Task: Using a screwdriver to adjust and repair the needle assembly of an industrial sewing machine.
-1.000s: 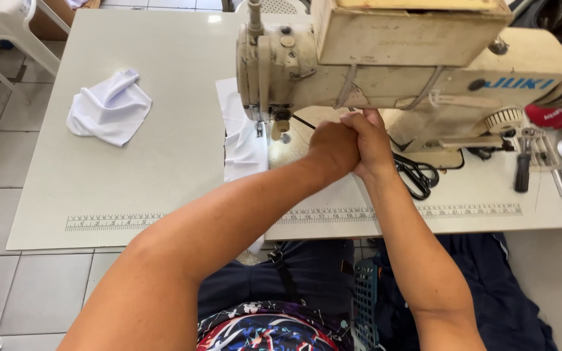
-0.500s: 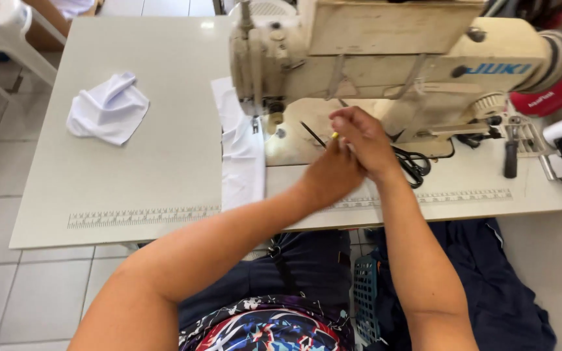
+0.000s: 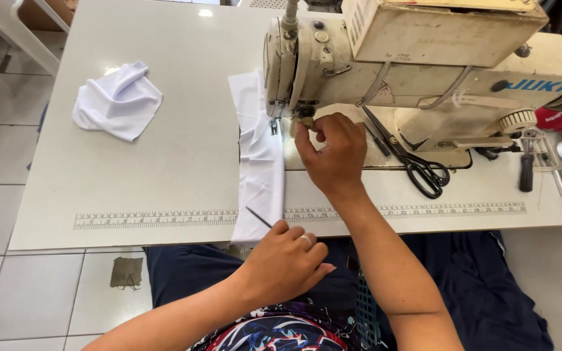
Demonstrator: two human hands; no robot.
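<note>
My right hand (image 3: 334,156) reaches to the needle area of the cream sewing machine (image 3: 385,58). Its thumb and forefinger are pinched together just beside the presser foot (image 3: 273,123); whether they hold thread is too small to tell. My left hand (image 3: 287,260) rests at the table's front edge and grips a thin dark pointed tool (image 3: 258,218), its tip lying on the white fabric strip (image 3: 260,162). That strip runs from under the presser foot down to the front edge.
A crumpled white cloth (image 3: 118,101) lies at the far left of the grey table (image 3: 164,169). Black scissors (image 3: 411,162) lie on the machine bed to the right of my right hand. A black-handled screwdriver (image 3: 525,172) lies further right.
The hands were together in front of the machine bed. My left hand has drawn back to the front edge with the thin tool, and my right hand has shifted left to the needle.
</note>
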